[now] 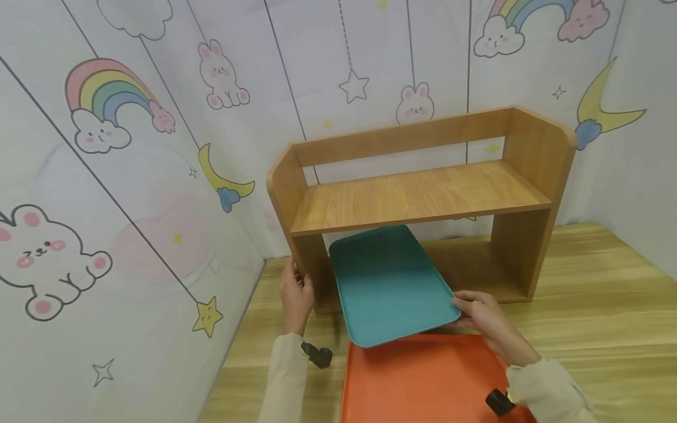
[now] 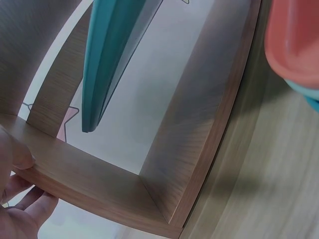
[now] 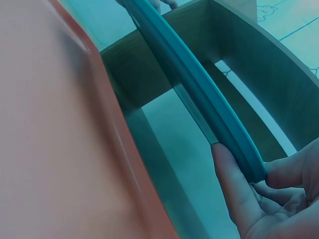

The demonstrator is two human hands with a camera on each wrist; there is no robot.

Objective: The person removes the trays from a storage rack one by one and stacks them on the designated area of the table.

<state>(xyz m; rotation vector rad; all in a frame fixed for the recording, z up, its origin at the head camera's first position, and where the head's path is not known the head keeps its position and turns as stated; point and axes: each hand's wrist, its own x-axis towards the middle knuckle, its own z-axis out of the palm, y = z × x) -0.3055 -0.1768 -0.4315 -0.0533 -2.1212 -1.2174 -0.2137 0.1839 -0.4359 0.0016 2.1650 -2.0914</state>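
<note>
A teal tray [image 1: 391, 288] tilts at the front of a wooden desk shelf [image 1: 418, 197], its far end inside the lower opening. My right hand [image 1: 489, 320] pinches the tray's near right corner, thumb on one face and fingers on the other, as the right wrist view shows. On the shelf's left side panel [image 2: 94, 181], my left hand [image 1: 297, 294] grips the edge between thumb and fingers. An orange tray [image 1: 423, 376] lies in front of the shelf, partly beneath the teal one. Light blue and teal rims [image 2: 301, 90] show under the orange tray in the left wrist view.
The shelf stands on a wood-grain table [image 1: 608, 329] near the back wall. A wall cloth [image 1: 158, 235] printed with rabbits, rainbows and stars covers the left and back sides. The shelf's upper board [image 1: 423, 197] spans above the teal tray.
</note>
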